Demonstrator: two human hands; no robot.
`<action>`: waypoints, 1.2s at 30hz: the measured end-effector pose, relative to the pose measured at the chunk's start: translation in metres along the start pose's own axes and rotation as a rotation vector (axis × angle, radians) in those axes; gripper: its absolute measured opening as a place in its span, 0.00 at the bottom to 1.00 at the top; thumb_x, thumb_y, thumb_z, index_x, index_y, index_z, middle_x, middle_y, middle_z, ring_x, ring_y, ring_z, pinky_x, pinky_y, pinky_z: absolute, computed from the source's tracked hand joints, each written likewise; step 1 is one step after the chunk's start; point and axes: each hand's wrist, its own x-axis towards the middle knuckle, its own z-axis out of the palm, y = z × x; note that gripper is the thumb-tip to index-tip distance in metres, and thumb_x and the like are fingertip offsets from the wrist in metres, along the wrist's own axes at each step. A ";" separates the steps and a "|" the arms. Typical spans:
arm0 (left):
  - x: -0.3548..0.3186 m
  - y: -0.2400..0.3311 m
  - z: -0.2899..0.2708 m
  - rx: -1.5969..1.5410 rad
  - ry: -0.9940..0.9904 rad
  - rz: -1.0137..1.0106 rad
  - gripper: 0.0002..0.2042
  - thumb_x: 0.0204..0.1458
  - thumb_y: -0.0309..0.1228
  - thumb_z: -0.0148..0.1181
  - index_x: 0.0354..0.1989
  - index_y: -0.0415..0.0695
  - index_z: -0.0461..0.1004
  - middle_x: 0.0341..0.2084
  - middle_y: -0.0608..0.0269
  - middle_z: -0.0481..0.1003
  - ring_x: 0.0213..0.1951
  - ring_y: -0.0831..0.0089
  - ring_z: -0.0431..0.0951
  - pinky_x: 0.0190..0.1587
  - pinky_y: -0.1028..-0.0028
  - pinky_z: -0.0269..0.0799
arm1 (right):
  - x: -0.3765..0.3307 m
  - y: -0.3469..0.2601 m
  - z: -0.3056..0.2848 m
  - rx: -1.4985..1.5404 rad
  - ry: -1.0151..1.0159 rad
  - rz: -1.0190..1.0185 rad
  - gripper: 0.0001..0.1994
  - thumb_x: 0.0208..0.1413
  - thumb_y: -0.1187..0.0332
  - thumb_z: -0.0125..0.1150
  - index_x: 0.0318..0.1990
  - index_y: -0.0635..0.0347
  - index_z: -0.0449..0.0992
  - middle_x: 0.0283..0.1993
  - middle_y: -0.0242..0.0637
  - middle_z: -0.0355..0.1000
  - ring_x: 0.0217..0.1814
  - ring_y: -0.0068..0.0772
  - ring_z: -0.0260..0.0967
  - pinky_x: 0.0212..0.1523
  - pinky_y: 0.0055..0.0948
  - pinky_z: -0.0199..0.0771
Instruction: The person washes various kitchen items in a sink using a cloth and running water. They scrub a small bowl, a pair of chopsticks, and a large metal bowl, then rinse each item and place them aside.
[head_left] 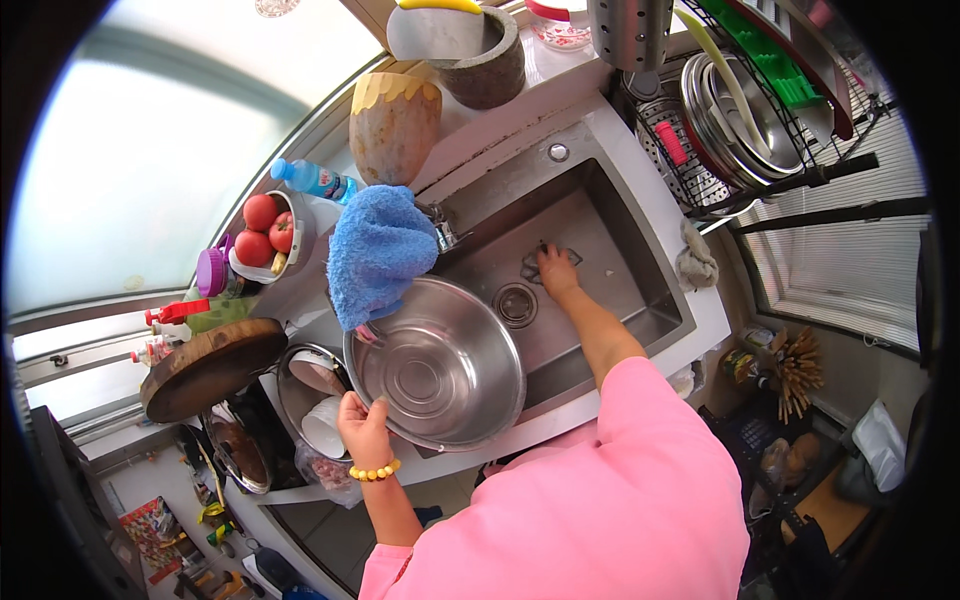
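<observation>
A large round stainless steel basin (430, 370) leans over the left part of the sink and the counter edge. My left hand (365, 430) grips its near left rim, thumb on the inside. Deep in the rectangular steel sink (640, 290), my right hand (557, 272) is closed on a small grey-green crumpled thing (531, 266) against the sink floor. Its kind is hard to tell, as my fingers partly cover it. The drain (515, 304) lies to the left of that hand. A blue towel (380, 250) hangs over the faucet and touches the basin's far rim.
Left of the basin stand a pot with white bowls (322, 425), a round wooden board (214, 368) and a container of tomatoes (262, 232). A winter melon (394, 125) and a stone mortar (485, 70) line the sill. At right are a dish rack (740, 120) and a rag (696, 256).
</observation>
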 end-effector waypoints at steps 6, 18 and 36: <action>0.002 0.000 -0.001 0.007 0.020 0.045 0.12 0.46 0.19 0.55 0.20 0.46 0.59 0.15 0.77 0.61 0.14 0.91 0.55 0.13 0.87 0.51 | -0.023 -0.018 -0.081 0.365 0.013 0.277 0.19 0.45 0.70 0.60 0.47 0.56 0.69 0.46 0.48 0.65 0.46 0.53 0.67 0.44 0.45 0.69; 0.000 0.011 -0.003 -0.001 0.018 0.037 0.09 0.45 0.17 0.54 0.22 0.44 0.62 0.17 0.76 0.64 0.18 0.90 0.57 0.21 0.86 0.52 | 0.064 0.003 0.003 -0.128 0.182 0.228 0.22 0.49 0.69 0.52 0.55 0.53 0.63 0.53 0.49 0.58 0.52 0.52 0.60 0.51 0.44 0.65; -0.010 0.041 -0.018 0.038 0.014 0.014 0.11 0.49 0.23 0.58 0.21 0.45 0.61 0.14 0.76 0.63 0.14 0.91 0.56 0.13 0.87 0.53 | -0.041 0.050 -0.033 0.163 0.109 0.650 0.15 0.51 0.74 0.51 0.47 0.63 0.62 0.45 0.57 0.61 0.46 0.60 0.66 0.45 0.46 0.70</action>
